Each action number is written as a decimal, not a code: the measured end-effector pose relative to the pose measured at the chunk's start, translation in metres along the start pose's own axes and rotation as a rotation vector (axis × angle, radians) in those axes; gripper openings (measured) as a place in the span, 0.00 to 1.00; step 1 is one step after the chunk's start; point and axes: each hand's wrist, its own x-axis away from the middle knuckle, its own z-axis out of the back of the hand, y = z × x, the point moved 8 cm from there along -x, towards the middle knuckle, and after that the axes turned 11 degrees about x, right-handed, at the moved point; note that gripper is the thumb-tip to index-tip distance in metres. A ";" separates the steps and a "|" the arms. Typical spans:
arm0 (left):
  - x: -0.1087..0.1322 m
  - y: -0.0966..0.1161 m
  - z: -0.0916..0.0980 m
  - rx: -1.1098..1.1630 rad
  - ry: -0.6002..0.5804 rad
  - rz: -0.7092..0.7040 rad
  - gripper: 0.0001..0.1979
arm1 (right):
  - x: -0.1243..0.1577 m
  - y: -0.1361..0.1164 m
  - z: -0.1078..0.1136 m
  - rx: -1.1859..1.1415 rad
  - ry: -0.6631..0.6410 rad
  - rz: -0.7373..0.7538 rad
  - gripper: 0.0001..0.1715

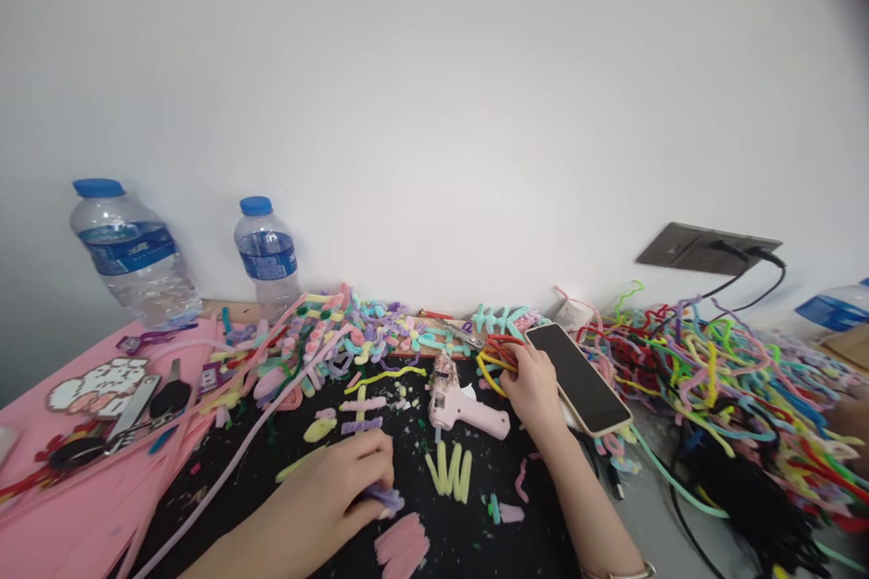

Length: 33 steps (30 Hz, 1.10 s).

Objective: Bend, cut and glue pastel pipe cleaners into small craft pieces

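My left hand [339,488] is closed over the black mat, its fingertips round short purple pipe cleaner pieces [386,498]. My right hand [533,384] grips the red and yellow handles of the scissors [501,351]; their blades point left toward the wall. Between my hands lies a pale pink glue gun [468,412], nozzle toward the wall. Below it, several light yellow pipe cleaner strips [449,472] lie side by side. A pink fuzzy patch [402,545] is just right of my left hand. Purple and pink strips cross a yellow stem [362,403] beyond that hand.
A phone [577,380] lies right of my right hand. Tangled pipe cleaners [706,371] heap up at the right, with more [319,344] along the wall. Two water bottles [268,258] stand at the back left. Pink sheets [81,488] hold black-handled scissors [128,421].
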 end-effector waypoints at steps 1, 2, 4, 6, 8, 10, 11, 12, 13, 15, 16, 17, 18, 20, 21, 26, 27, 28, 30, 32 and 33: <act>-0.001 -0.003 0.004 0.047 0.049 0.031 0.03 | 0.000 0.000 0.003 0.004 0.030 -0.001 0.21; -0.002 -0.008 0.009 0.112 0.105 0.070 0.03 | 0.000 0.001 0.006 0.002 0.060 -0.006 0.20; -0.003 -0.020 0.015 0.311 0.207 0.146 0.05 | 0.000 0.005 0.013 -0.024 0.113 -0.036 0.18; -0.005 -0.032 0.017 0.565 0.263 0.197 0.09 | 0.002 0.011 0.020 -0.085 0.150 -0.100 0.16; -0.005 -0.040 0.016 0.786 0.284 0.243 0.13 | 0.006 0.018 0.027 -0.167 0.161 -0.188 0.15; -0.004 -0.047 0.014 0.922 0.295 0.300 0.17 | 0.014 0.020 0.033 -0.250 0.144 -0.267 0.12; -0.003 -0.049 0.013 0.963 0.301 0.325 0.18 | 0.019 0.017 0.034 -0.298 0.120 -0.287 0.08; -0.001 -0.051 0.012 0.988 0.311 0.346 0.19 | 0.025 0.012 0.036 -0.356 0.103 -0.302 0.06; 0.001 -0.052 0.011 0.998 0.320 0.362 0.20 | 0.031 0.003 0.036 -0.430 0.072 -0.299 0.07; 0.003 -0.053 0.007 0.986 0.332 0.376 0.22 | 0.044 -0.022 0.030 -0.625 -0.034 -0.285 0.10; 0.003 -0.054 0.003 0.974 0.331 0.376 0.22 | 0.051 -0.040 0.025 -0.750 -0.101 -0.253 0.10; 0.003 -0.054 -0.001 0.967 0.321 0.369 0.22 | 0.059 -0.059 0.021 -0.864 -0.175 -0.214 0.10; 0.002 -0.053 -0.006 0.965 0.301 0.355 0.20 | 0.067 -0.077 0.017 -0.962 -0.241 -0.177 0.11; 0.000 -0.052 -0.017 0.979 0.255 0.333 0.18 | 0.082 -0.106 0.010 -1.096 -0.343 -0.141 0.12; -0.001 -0.051 -0.022 0.990 0.234 0.327 0.17 | 0.089 -0.116 0.007 -1.127 -0.387 -0.128 0.12; -0.001 -0.047 -0.030 0.992 0.207 0.341 0.14 | 0.099 -0.128 0.002 -1.204 -0.453 -0.136 0.14; 0.000 -0.046 -0.030 0.990 0.206 0.350 0.14 | 0.098 -0.127 0.002 -1.223 -0.460 -0.143 0.14; 0.000 -0.044 -0.030 0.989 0.210 0.357 0.14 | 0.097 -0.127 0.002 -1.241 -0.471 -0.150 0.14; 0.001 -0.043 -0.029 0.980 0.219 0.366 0.14 | 0.096 -0.127 0.002 -1.269 -0.491 -0.155 0.14; 0.001 -0.041 -0.029 0.962 0.223 0.365 0.13 | 0.096 -0.129 0.002 -1.279 -0.502 -0.153 0.14; 0.001 -0.041 -0.029 0.949 0.223 0.362 0.12 | 0.096 -0.129 0.002 -1.273 -0.505 -0.150 0.14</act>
